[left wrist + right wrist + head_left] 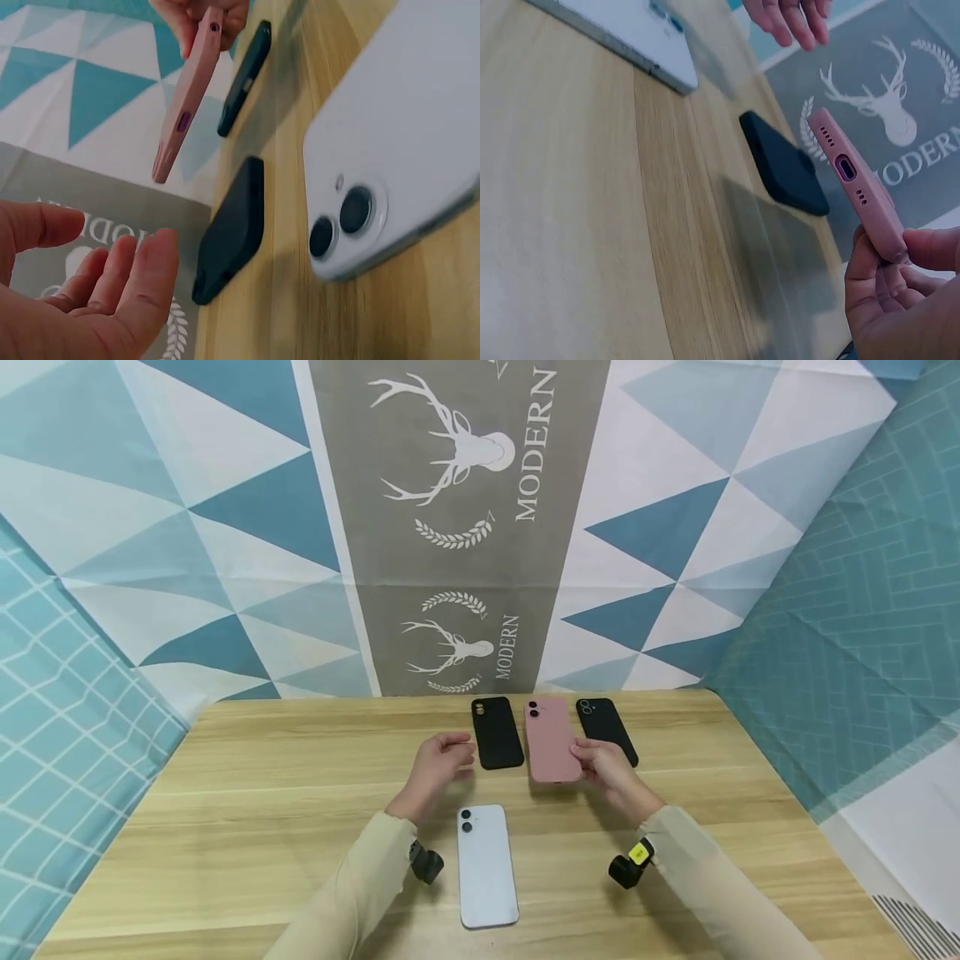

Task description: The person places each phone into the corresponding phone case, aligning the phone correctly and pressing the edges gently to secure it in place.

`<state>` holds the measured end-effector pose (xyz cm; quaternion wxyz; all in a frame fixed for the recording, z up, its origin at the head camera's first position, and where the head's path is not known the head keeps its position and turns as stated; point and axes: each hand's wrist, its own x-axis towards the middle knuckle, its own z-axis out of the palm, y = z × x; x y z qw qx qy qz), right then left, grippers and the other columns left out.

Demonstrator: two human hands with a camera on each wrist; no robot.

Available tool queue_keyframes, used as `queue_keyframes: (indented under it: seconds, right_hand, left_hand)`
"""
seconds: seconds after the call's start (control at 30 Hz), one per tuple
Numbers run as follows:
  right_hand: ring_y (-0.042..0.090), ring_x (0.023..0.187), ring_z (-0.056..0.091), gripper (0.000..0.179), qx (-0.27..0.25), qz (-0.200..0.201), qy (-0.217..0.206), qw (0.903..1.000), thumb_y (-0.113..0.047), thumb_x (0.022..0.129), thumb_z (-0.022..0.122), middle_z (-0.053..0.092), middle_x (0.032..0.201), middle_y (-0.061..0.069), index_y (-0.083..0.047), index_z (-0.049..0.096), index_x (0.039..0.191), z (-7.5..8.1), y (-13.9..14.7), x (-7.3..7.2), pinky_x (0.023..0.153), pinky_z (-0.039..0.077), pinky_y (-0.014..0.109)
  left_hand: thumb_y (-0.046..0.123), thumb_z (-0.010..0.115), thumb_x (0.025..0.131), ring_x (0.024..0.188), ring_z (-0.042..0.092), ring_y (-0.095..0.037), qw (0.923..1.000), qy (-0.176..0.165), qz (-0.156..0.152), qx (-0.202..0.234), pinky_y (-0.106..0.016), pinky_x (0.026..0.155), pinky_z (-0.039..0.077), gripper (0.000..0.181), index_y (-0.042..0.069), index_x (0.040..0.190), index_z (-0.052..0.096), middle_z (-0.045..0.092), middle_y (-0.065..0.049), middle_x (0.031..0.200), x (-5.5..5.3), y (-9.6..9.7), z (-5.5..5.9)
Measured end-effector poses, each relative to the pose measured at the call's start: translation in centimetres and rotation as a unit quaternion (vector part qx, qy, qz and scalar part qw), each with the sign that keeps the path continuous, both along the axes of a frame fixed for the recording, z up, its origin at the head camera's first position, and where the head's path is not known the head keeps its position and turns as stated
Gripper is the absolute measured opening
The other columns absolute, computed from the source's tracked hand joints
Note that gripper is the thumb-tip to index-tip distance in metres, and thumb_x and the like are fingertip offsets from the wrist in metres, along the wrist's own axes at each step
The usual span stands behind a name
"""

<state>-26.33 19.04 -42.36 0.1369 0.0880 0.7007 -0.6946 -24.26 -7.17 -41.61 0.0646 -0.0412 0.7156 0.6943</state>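
My right hand (609, 770) pinches a pink phone case (552, 740) by its right edge, thumb on one face and fingers on the other. In the right wrist view the pink case (857, 187) is raised off the table, its bottom edge showing a port cutout. Whether a phone sits inside I cannot tell. My left hand (441, 767) hovers left of a black phone case (498, 732), fingers loosely bent and holding nothing, as the left wrist view also shows. A white phone (487, 866) with two rear lenses lies back up between the forearms.
A second dark phone case (606, 732) lies at the far right, just beyond my right hand. Wood-grain tabletop (285, 793) spreads to the left. A patterned cloth backdrop (457, 560) rises behind the table's far edge. Small cameras sit on both wrists.
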Motion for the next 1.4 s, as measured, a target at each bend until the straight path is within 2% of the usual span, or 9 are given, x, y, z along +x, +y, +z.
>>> queue_keyframes:
  seconds: [0.13,0.33,0.53,0.67,0.8,1.07,1.23,1.33,1.4]
  right_hand:
    - [0.001,0.067,0.053,0.045,0.015,-0.004,0.001,0.9999,-0.007,0.096,0.047,0.058,0.078,-0.009,0.013,0.037,0.135,-0.7,0.6,-0.8,0.06,0.046,0.015]
    - [-0.001,0.068,0.054,0.048,0.032,-0.009,0.01,0.9994,-0.007,0.097,0.045,0.056,0.085,-0.008,0.012,0.031,0.139,-1.2,1.5,-2.1,0.06,0.046,0.014]
    - [-0.001,0.07,0.054,0.047,0.061,-0.001,-0.007,0.9981,-0.009,0.098,0.044,0.058,0.094,-0.004,0.009,0.033,0.14,-1.8,1.9,-3.1,0.063,0.046,0.014]
    - [0.0,0.072,0.054,0.046,0.081,0.0,-0.017,0.9965,-0.01,0.099,0.043,0.056,0.115,0.011,0.007,0.034,0.14,-2.3,1.9,-3.8,0.064,0.047,0.015]
    - [0.0,0.075,0.055,0.044,0.089,0.003,-0.012,0.9959,-0.009,0.099,0.041,0.045,0.135,0.024,0.007,0.035,0.14,-2.6,1.8,-4.3,0.066,0.048,0.014]
    - [0.001,0.072,0.056,0.042,0.122,-0.003,-0.016,0.9923,-0.007,0.098,0.042,0.047,0.134,0.026,0.007,0.039,0.137,-2.8,1.2,-5.2,0.064,0.049,0.015]
    - [0.013,0.086,0.06,0.042,0.192,0.007,-0.01,0.9812,-0.007,0.097,0.044,0.051,0.129,0.026,0.008,0.041,0.136,-2.8,0.5,-5.5,0.066,0.051,0.018]
    - [0.023,0.1,0.06,0.041,0.254,0.015,0.01,0.967,-0.01,0.096,0.045,0.053,0.129,0.025,0.007,0.045,0.134,-2.7,0.2,-5.6,0.069,0.051,0.021]
    - [0.026,0.103,0.059,0.039,0.298,0.018,0.025,0.9542,-0.012,0.096,0.046,0.055,0.127,0.023,0.005,0.049,0.131,-2.5,0.1,-5.6,0.068,0.051,0.022]
  left_hand:
    - [0.006,0.052,0.092,0.101,0.058,-0.032,0.9998,-0.001,0.017,-0.006,-0.046,0.088,0.054,0.035,-0.009,0.123,0.051,0.058,-0.025,0.115,-0.9,0.2,-0.4]
    - [0.008,0.054,0.092,0.098,0.058,-0.027,0.9996,-0.001,0.025,-0.009,-0.045,0.089,0.054,0.036,-0.008,0.124,0.051,0.058,-0.022,0.115,-1.9,0.5,-0.4]
    - [0.008,0.053,0.092,0.099,0.058,-0.03,0.9994,-0.013,0.028,-0.016,-0.044,0.087,0.055,0.036,-0.009,0.124,0.05,0.058,-0.02,0.111,-2.7,0.7,-0.8]
    - [0.008,0.053,0.092,0.099,0.057,-0.029,0.999,-0.019,0.032,-0.024,-0.044,0.086,0.055,0.036,-0.008,0.124,0.051,0.057,-0.018,0.108,-3.4,0.9,-1.1]
    - [0.009,0.055,0.092,0.095,0.057,-0.028,0.9985,-0.023,0.034,-0.036,-0.043,0.083,0.056,0.034,-0.005,0.123,0.053,0.058,-0.015,0.104,-4.0,1.2,-1.3]
    - [0.012,0.055,0.091,0.087,0.06,-0.027,0.9953,-0.025,0.031,-0.088,-0.04,0.077,0.058,0.033,-0.003,0.121,0.053,0.06,-0.015,0.106,-5.1,1.7,-1.3]
    - [0.012,0.055,0.092,0.084,0.057,-0.025,0.9924,-0.028,0.026,-0.117,-0.035,0.069,0.056,0.036,-0.004,0.124,0.052,0.058,-0.017,0.109,-5.6,1.7,-1.7]
    - [0.013,0.055,0.09,0.084,0.056,-0.021,0.9893,-0.028,0.025,-0.141,-0.031,0.064,0.054,0.038,-0.004,0.124,0.052,0.056,-0.018,0.114,-5.9,1.9,-2.0]
    - [0.014,0.057,0.089,0.079,0.056,-0.019,0.9871,-0.027,0.025,-0.156,-0.03,0.061,0.054,0.038,-0.003,0.123,0.052,0.057,-0.018,0.117,-6.1,2.0,-2.1]
